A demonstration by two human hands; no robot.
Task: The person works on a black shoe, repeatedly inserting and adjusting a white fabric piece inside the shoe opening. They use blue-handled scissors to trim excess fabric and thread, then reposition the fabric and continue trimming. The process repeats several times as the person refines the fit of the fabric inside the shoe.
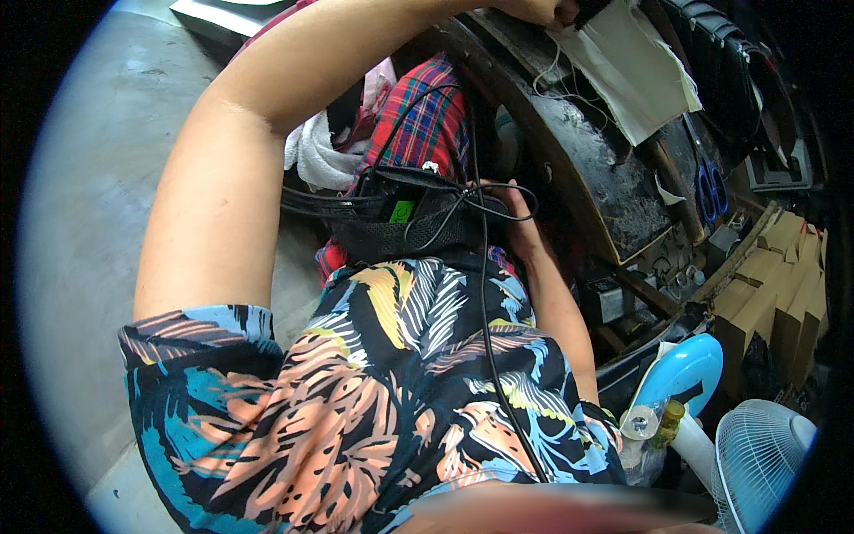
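Grey concrete floor beside a cluttered, blackened workbench.

Cream cloth sheet, draped flat over dark workbench

The grey floor on the left lies open; ahead, the black curved workbench blocks the way; cardboard pieces, a white fan and a blue disc crowd the right; black cables cross the lap.
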